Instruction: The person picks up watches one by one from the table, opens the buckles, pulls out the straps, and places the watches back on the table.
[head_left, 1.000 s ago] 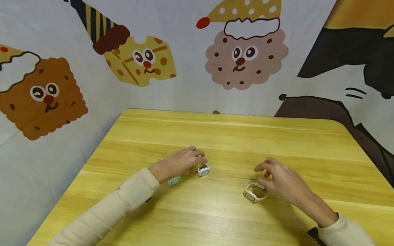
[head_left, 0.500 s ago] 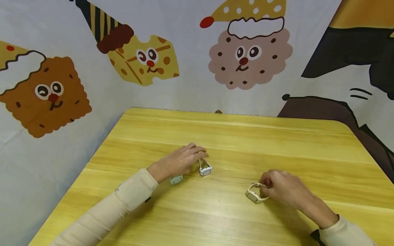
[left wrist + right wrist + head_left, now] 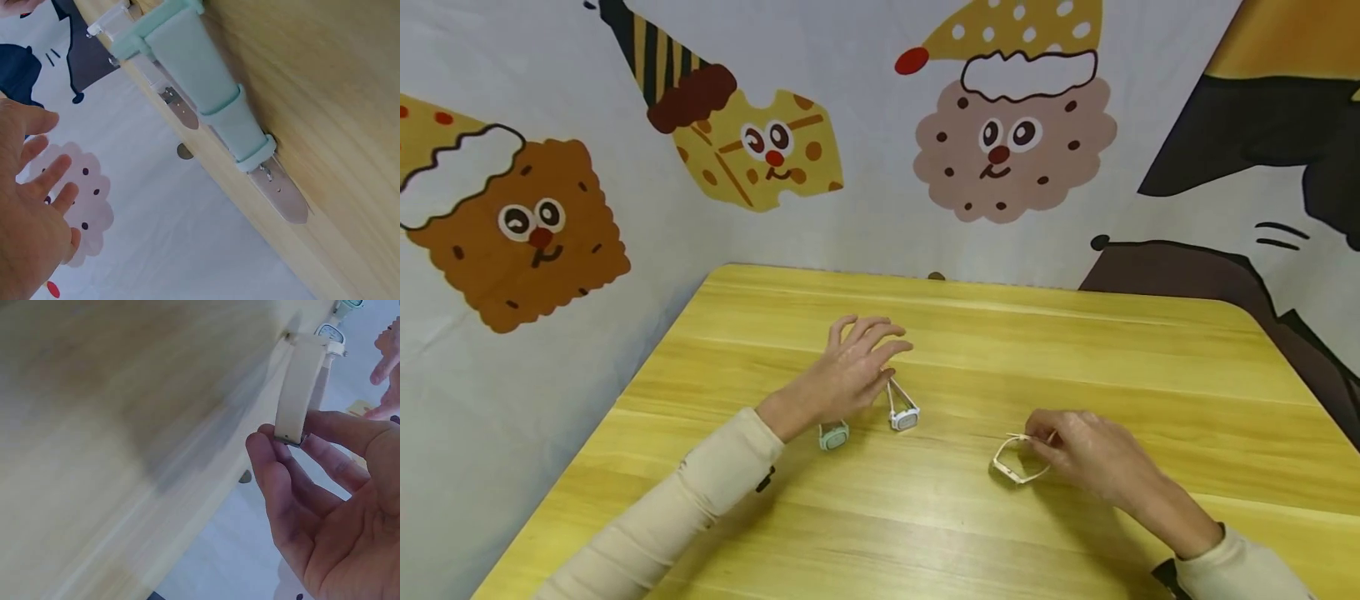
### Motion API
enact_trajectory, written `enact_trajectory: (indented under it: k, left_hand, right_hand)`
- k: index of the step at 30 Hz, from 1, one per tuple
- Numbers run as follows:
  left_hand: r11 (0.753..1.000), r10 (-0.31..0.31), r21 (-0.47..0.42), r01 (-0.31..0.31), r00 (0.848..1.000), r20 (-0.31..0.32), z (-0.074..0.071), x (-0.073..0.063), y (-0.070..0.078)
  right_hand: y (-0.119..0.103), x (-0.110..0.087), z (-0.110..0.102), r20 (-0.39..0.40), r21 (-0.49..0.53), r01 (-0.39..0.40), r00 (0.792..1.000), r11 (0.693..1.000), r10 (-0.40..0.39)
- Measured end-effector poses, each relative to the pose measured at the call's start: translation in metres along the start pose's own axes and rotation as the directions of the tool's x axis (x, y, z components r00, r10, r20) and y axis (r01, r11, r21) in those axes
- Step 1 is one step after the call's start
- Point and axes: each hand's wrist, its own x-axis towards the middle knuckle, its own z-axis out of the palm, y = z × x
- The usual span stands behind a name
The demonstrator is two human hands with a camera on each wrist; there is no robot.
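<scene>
A cream wristwatch (image 3: 1007,471) is held at the right of the table, my right hand (image 3: 1086,446) pinching its strap. The right wrist view has that strap (image 3: 300,390) with its buckle end between thumb and fingers (image 3: 272,469). My left hand (image 3: 850,371) is spread with fingers apart, just behind a white wristwatch (image 3: 905,418) standing on the table. In the left wrist view the left hand (image 3: 37,200) holds nothing. A mint green wristwatch (image 3: 833,436) stands under the left wrist, its strap partly hidden; the left wrist view shows that mint strap (image 3: 200,75) up close.
The wooden table (image 3: 880,533) carries all three watches. Behind it and to the left hangs a white cloth (image 3: 865,233) printed with cartoon biscuits and cheese. The table's far edge lies a short way beyond the left hand.
My right hand has closed on the cream watch's strap, and the watch has turned so its face no longer shows. My left hand has come away from the white watch, its fingers rising and spreading.
</scene>
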Motion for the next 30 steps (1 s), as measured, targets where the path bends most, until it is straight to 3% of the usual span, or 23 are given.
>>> enact_trajectory:
  k: [5,9,17,22,30]
  left_hand:
    - [0.998,-0.059,-0.003,0.059,0.996,-0.061,0.0,-0.001,0.002]
    - [0.996,-0.084,-0.018,0.082,0.988,-0.128,-0.001,0.001,0.007]
    - [0.998,-0.065,-0.006,0.065,0.988,-0.143,0.004,0.003,0.021]
    - [0.999,-0.052,-0.008,0.051,0.987,-0.149,0.008,0.004,0.026]
    - [0.998,-0.055,-0.041,0.051,0.993,-0.101,0.012,0.001,0.034]
  right_hand:
    - [-0.008,0.003,0.002,-0.1,-0.006,0.048,0.994,0.999,-0.049]
    - [-0.014,0.005,0.003,-0.201,-0.034,0.094,0.975,0.995,-0.099]
    - [-0.028,0.015,0.005,-0.394,-0.124,0.215,0.885,0.969,-0.247]
    - [-0.035,0.022,0.005,-0.436,-0.116,0.257,0.854,0.959,-0.282]
    - [-0.043,0.029,0.008,-0.433,-0.129,0.289,0.844,0.949,-0.316]
